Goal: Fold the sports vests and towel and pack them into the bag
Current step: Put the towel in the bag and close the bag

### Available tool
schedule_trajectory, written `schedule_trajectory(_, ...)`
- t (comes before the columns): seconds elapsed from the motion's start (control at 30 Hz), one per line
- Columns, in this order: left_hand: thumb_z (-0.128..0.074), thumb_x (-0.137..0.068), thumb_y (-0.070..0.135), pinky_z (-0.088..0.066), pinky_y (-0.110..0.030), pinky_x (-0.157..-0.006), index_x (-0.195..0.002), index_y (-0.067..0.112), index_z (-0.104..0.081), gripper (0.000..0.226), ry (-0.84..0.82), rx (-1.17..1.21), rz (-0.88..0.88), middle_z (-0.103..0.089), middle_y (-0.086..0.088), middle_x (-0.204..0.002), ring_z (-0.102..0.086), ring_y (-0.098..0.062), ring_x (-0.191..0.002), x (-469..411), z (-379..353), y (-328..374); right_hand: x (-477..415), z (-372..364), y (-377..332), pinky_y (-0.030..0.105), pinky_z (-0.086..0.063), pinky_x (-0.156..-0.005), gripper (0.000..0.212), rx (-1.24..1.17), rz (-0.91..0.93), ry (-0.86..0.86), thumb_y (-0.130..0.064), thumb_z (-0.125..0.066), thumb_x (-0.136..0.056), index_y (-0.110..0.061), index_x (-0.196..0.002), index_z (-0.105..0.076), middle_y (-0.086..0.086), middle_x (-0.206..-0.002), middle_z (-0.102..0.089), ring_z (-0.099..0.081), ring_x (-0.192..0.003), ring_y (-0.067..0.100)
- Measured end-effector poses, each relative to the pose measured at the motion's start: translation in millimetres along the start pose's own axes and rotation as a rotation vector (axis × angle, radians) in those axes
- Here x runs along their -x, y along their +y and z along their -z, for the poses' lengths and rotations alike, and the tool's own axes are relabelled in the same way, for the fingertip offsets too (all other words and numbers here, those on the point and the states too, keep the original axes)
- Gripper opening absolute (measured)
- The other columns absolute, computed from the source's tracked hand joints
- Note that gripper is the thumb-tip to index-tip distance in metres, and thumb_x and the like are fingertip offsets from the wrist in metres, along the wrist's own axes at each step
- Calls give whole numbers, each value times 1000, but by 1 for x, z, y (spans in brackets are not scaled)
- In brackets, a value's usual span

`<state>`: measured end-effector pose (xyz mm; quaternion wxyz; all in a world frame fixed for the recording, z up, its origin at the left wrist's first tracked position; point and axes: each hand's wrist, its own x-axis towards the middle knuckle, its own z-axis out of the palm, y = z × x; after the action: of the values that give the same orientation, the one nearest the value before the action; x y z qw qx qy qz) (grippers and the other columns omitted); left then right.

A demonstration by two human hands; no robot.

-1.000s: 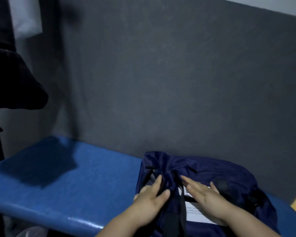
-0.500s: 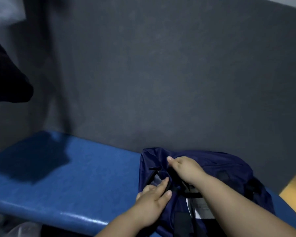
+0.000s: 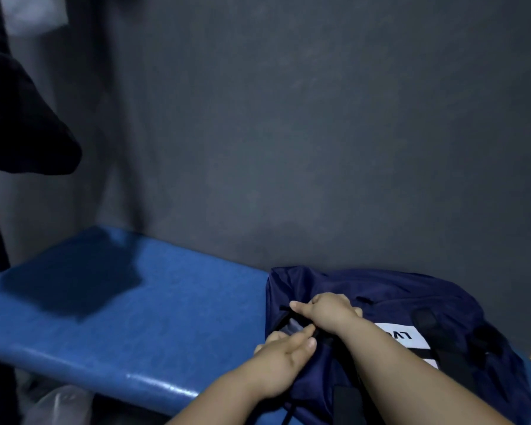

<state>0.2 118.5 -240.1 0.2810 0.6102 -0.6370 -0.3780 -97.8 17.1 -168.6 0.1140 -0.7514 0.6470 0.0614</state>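
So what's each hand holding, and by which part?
Right hand pinches the navy bag at its left-end opening; left hand lies against the same end, grip unclear.
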Motion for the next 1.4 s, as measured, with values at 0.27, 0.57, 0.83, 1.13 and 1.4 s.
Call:
schedule_trajectory(0.27,-25,-101,54,-22,-28,-114,-147,50,-25,46,-6,-60,-19,-44,-8,-137,-32,-20,-131,-5,5,-14,-6,-10,0,42,-33,-99,62,103,0,-14,-73,-39,-87,-33,-129,-61,-7,-138,-50,-33,-134,20)
schedule_trajectory(0.57,-40,-103,39,-37,-19,-93,-129,25,-59,35,121,14,-56,-61,-5,-119,-53,-20,-114,-8,8,-18,-6,-18,14,37,-36,-102,31,-112,37,48,-63,-51,-89,-38,-92,-68,-14,-111,-58,-43,-125,13)
schedule_trajectory(0.83,-73,-82,40,-42,-11,-66,-93,29,-56,23,387,218,99,-69,9,-90,-61,-2,-80,-10,16,-12,-1,-24,23,26,-36,-89,27,-350,48,66,-66,-56,-85,-44,-69,-59,-10,-111,-60,-52,-101,15)
schedule_trajectory(1.13,-71,-84,37,-50,-22,-66,-98,21,-64,22,431,488,243,-70,5,-83,-61,-9,-69,-22,20,-6,-2,-31,31,40,-44,-93,23,-564,184,23,-64,-60,-78,-42,-77,-66,-14,-65,-63,-56,-70,7)
schedule_trajectory(1.4,-61,-92,38,-46,-22,-62,-75,20,-63,25,417,419,207,-68,5,-72,-60,-12,-65,-29,21,2,6,-30,30,40,-43,-88,19,-535,264,31,-51,-60,-88,-43,-72,-61,-15,-62,-58,-51,-64,4)
